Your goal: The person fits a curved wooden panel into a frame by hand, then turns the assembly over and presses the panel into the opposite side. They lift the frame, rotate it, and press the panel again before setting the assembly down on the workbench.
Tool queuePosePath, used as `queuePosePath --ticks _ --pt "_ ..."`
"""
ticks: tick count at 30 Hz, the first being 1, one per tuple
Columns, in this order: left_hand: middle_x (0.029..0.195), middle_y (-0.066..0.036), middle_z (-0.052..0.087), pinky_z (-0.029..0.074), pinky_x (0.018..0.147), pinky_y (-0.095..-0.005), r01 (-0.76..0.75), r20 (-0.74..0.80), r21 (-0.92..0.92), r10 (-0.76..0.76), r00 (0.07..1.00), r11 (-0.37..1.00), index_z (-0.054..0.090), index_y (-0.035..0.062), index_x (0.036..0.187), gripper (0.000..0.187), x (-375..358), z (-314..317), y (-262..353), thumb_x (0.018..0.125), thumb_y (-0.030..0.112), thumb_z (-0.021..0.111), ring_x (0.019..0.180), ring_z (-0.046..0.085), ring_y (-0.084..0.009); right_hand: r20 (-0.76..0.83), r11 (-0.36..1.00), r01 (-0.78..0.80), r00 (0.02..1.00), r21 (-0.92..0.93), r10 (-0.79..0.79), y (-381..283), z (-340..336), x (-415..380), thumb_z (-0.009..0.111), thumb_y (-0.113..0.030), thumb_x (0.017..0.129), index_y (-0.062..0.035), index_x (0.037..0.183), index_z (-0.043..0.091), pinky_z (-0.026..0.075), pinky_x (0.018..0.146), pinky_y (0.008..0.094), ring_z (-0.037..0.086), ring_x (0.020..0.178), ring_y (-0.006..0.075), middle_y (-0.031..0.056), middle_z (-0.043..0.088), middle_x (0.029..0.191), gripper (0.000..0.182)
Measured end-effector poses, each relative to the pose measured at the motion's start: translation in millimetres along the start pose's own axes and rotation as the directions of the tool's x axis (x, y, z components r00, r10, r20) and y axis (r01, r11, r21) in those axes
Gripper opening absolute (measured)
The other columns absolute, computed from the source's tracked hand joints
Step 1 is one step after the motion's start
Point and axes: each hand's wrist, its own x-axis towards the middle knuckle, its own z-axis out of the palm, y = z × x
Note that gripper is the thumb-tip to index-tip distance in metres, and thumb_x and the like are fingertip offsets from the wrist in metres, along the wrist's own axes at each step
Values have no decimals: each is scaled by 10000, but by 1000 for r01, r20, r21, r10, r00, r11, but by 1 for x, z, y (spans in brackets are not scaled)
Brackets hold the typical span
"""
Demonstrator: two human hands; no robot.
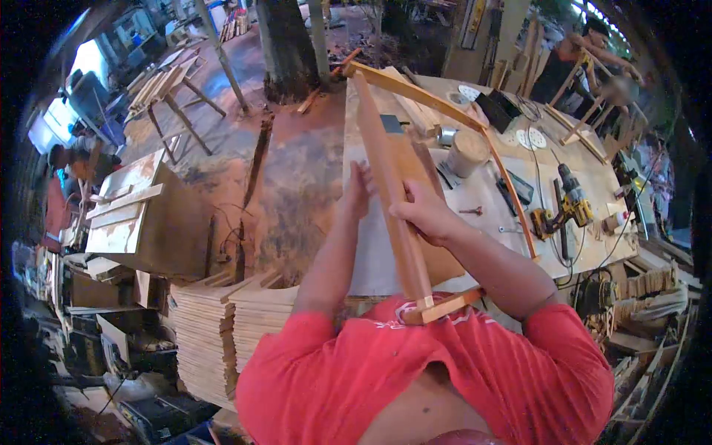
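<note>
A wooden frame (393,185) stands tilted over the workbench (371,278), its near end close to the red shirt. My right hand (428,213) is closed round the frame's long rail, thumb on top. On the rail's other side is my left hand (360,188), its fingers upright beside the wood and partly hidden; whether they grip it is unclear. Right of the frame, a can-like round container (469,153) and a small clamp-like tool (472,211) rest on the bench. Further right lies a yellow and black drill (572,199).
Stacked wooden slats (204,341) stand left of the bench. A wooden box (159,215) with boards on it is further left. Cables and a black case (497,111) lie on the bench's far side. Another person (564,70) handles a wooden frame at the upper right.
</note>
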Motion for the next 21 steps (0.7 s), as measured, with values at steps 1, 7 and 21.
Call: queuePosePath --ticks 1,7,21 --pt "1417 -71 366 311 1011 -414 -72 -201 107 92 975 992 309 117 1408 745 16 2 20 879 639 371 1261 377 -222 24 999 -30 999 -22 30 -4 1 -2 613 -170 739 12 1162 449 448 536 246 538 677 116 76 551 886 489" --pt "1317 -103 469 311 1010 -418 -350 -43 323 383 923 879 458 82 1291 624 117 14 126 931 571 318 1225 415 -213 23 998 -5 1000 -65 7 27 1 3 631 -155 718 11 1239 410 449 795 292 522 908 151 87 535 1014 589" --pt "957 -31 626 477 820 -301 41 267 257 -112 957 966 596 60 1035 270 137 -4 167 940 287 487 892 592 -130 -35 988 -107 994 -110 104 13 19 -6 638 -164 725 42 1339 305 445 848 295 529 990 170 119 527 1125 728"
